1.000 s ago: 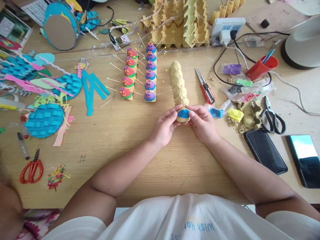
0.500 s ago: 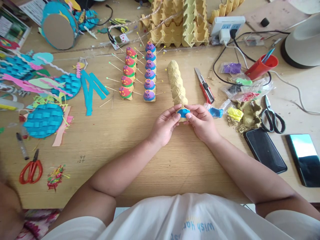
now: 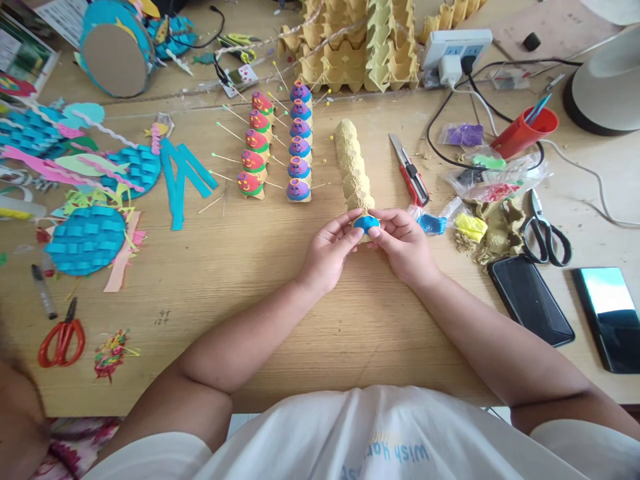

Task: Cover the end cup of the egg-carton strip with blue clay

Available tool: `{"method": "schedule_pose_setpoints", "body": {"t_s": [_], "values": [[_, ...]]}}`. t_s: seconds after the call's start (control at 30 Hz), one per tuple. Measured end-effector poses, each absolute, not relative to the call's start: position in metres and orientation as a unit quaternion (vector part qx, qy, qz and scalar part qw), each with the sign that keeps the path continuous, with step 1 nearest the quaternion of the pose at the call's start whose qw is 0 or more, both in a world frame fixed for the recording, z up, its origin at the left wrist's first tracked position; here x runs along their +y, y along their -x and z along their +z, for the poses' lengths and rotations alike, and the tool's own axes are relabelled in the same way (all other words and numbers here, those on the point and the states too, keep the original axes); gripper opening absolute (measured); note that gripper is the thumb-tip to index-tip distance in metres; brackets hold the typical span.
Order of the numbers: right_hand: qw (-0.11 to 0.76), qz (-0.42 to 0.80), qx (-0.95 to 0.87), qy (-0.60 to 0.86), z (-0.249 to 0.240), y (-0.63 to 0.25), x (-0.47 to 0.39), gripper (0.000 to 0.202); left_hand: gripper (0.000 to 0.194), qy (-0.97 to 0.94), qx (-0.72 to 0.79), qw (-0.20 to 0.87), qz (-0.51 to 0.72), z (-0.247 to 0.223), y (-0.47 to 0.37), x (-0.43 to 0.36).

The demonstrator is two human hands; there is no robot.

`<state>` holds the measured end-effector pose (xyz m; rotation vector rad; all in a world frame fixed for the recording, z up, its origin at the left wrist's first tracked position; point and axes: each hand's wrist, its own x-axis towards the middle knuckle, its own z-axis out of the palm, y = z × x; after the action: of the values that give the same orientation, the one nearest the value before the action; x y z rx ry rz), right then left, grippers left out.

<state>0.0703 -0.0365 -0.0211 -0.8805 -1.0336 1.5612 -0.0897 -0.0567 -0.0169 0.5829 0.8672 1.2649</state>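
A strip of plain egg carton cups (image 3: 355, 165) lies lengthwise in front of me, its near end between my hands. Blue clay (image 3: 367, 224) covers part of the nearest cup. My left hand (image 3: 331, 248) grips that end from the left, thumb on the clay. From the other side, my right hand (image 3: 403, 244) pinches it the same way, with its thumb pressed at the clay's edge. The undersides of my fingers are partly hidden. Farther left stand two painted-looking carton strips with faces, one red and green (image 3: 257, 143), one purple and blue (image 3: 299, 140).
Right of the strip lie a box cutter (image 3: 410, 172) with its blade out, blue clay in a bag (image 3: 432, 224), yellow clay (image 3: 471, 227), black scissors (image 3: 545, 230) and two phones (image 3: 531, 300). Red-handled scissors (image 3: 63, 340) lie at left. Egg trays (image 3: 345, 67) stand at the back.
The blue clay looks slightly wider and smoother over the cup's front. Both hands stay almost in the same place, with small thumb movements.
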Motion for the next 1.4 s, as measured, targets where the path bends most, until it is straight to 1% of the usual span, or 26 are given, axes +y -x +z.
{"method": "schedule_pose_setpoints", "body": {"t_s": [0.2, 0.37, 0.5, 0.67, 0.8, 1.23, 1.4], "values": [[0.508, 0.665, -0.408, 0.364, -0.0213, -0.0714, -0.0378, 0.043, 0.041, -0.251, 0.369, 0.697, 0.561, -0.0177, 0.0903, -0.0577], [0.502, 0.649, -0.430, 0.378, -0.0208, -0.0716, -0.0390, 0.050, 0.032, -0.248, 0.378, 0.695, 0.559, -0.0166, 0.0909, -0.0573], [0.519, 0.630, -0.446, 0.367, -0.0186, -0.0692, -0.0399, 0.050, 0.027, -0.247, 0.385, 0.695, 0.555, -0.0152, 0.0902, -0.0574], [0.534, 0.597, -0.465, 0.377, -0.0191, -0.0664, -0.0422, 0.061, 0.034, -0.275, 0.378, 0.693, 0.549, -0.0193, 0.0890, -0.0595], [0.523, 0.585, -0.473, 0.400, -0.0203, -0.0657, -0.0431, 0.058, 0.040, -0.289, 0.380, 0.689, 0.545, -0.0205, 0.0890, -0.0606], [0.505, 0.595, -0.489, 0.389, -0.0190, -0.0678, -0.0430, 0.057, 0.026, -0.247, 0.374, 0.700, 0.556, -0.0176, 0.0901, -0.0567], [0.503, 0.611, -0.480, 0.378, -0.0173, -0.0677, -0.0420, 0.058, 0.025, -0.237, 0.372, 0.704, 0.557, -0.0164, 0.0915, -0.0556]]}}
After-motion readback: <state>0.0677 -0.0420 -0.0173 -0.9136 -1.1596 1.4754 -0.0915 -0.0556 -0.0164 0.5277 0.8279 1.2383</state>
